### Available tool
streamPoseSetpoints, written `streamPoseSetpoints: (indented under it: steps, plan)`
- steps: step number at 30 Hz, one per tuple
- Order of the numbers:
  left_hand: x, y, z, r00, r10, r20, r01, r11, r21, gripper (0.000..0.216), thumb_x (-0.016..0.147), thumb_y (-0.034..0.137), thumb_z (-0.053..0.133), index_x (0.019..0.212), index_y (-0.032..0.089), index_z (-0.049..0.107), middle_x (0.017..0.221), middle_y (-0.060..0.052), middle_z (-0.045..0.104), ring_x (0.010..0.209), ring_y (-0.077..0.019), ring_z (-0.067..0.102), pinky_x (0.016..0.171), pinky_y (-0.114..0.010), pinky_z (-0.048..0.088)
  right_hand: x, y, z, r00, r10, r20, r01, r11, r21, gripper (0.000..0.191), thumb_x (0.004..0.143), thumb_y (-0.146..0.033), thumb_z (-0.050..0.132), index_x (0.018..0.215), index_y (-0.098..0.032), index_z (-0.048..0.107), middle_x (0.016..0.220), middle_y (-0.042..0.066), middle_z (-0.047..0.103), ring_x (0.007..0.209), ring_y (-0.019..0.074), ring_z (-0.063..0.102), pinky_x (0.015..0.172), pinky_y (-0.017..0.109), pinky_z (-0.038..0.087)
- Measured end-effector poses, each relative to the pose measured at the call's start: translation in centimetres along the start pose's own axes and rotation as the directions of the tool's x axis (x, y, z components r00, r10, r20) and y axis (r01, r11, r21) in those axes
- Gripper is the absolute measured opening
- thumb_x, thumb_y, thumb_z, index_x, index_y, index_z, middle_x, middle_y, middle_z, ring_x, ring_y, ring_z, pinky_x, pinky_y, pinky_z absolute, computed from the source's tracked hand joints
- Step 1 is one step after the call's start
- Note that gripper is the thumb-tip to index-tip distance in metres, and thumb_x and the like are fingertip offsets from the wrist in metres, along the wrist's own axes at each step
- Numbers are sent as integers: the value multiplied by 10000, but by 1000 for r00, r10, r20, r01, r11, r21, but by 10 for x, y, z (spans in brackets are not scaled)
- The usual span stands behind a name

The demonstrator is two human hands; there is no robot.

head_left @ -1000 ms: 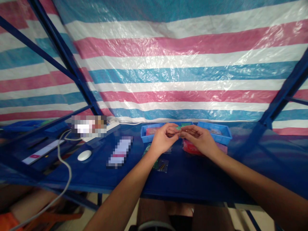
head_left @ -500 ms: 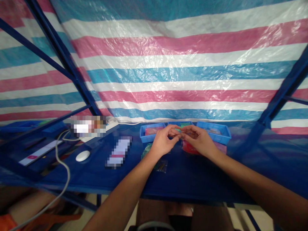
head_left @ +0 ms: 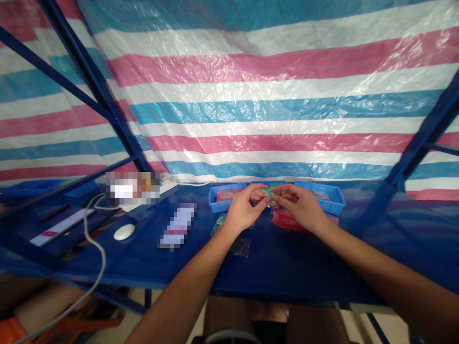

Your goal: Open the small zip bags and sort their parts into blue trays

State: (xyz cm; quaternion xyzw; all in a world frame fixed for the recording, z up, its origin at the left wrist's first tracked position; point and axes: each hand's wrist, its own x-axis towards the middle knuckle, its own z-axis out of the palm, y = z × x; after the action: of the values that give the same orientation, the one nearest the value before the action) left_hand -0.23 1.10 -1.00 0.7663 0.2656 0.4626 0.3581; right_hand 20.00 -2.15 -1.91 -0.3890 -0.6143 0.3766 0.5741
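My left hand point(head_left: 244, 208) and my right hand point(head_left: 300, 204) meet above the table, in front of the blue bins. Thumbs and fingers of both pinch a small green and clear packet point(head_left: 267, 192); its details are too small to make out. Below my right hand lies a red plastic packet point(head_left: 287, 219), partly covered by the hand. Green bagged pieces point(head_left: 218, 223) lie beside my left wrist. Nearer to me is a small clear bag point(head_left: 243, 247) with thin brass-coloured pieces inside.
Behind my hands stand a left blue bin point(head_left: 219, 206) with red packets, a middle bin mostly hidden, and a right blue bin point(head_left: 332, 205). On the left are a white mouse point(head_left: 124, 232), a blurred-out phone-like object point(head_left: 178, 227) and a white cable point(head_left: 102, 258). Another person's limb point(head_left: 46, 306) shows lower left.
My fingertips have parted slightly, and more of the green and clear packet shows between them. My right hand has shifted a little. The bins and bags stay put.
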Motion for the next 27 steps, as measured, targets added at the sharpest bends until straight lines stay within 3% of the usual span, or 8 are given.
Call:
streamPoseSetpoints:
  steps: [4,7,11,14,19,22,25,27]
  plan:
    - [1,-1,0,1000,-6,28,5,1000,18,384,921,315,764,1271,199,655,1022,-74,804,922,-209,781,852,-334,618,0,-2,-1,1000,-4,-15,5,1000,11,364,838,-468,838,1084,-223,728,954,58,809,880,234,783,822,391,653]
    - [1,0,-2,1000,18,-11,-17,995,94,318,905,243,761,1211,191,693,1015,-68,800,910,-198,771,824,-315,603,-1,-2,-2,999,-51,7,51,996,-73,264,871,-422,797,1046,-229,754,1004,63,801,952,241,769,897,415,632]
    - [3,6,-6,990,141,-16,-133,962,240,112,934,203,705,1023,197,773,1055,-72,777,979,-202,737,846,-322,582,0,1,-7,983,-181,29,183,959,-215,132,915,-339,707,951,-251,797,1172,67,761,1131,251,718,1023,441,573]
    - [3,9,-10,974,222,-36,-206,944,257,129,951,176,668,959,198,795,1162,-93,754,1106,-224,711,979,-375,566,2,5,-10,976,-216,8,211,943,-256,144,918,-292,674,912,-261,815,1283,66,727,1225,270,683,1064,458,549]
    - [2,5,-10,984,168,-53,-147,950,276,230,969,126,590,1045,207,791,1105,-76,779,1036,-217,732,946,-377,582,0,-2,-5,996,-83,-23,80,991,-110,208,933,-314,627,1039,-269,799,1156,46,782,957,241,767,923,439,630]
    - [1,4,-9,986,161,-43,-139,939,315,266,967,116,571,1102,209,780,1172,-80,772,1078,-227,727,923,-371,588,2,-7,-7,997,-59,-47,54,993,-101,236,949,-373,640,1097,-258,783,1157,47,793,924,238,776,923,429,625]
    - [1,5,-9,985,167,-41,-143,925,351,259,968,126,568,1109,210,769,1199,-83,762,1097,-231,720,904,-365,595,8,-7,-23,982,-133,-138,96,964,-247,251,936,-442,704,1067,-237,767,1092,71,802,943,265,764,911,434,615]
    - [0,6,-10,984,176,-29,-152,911,384,243,974,139,567,1104,206,760,1156,-80,759,1053,-224,721,911,-368,594,13,-3,-42,958,-239,-161,132,860,-493,245,946,-405,698,1108,-228,748,1028,79,794,904,274,753,882,447,609]
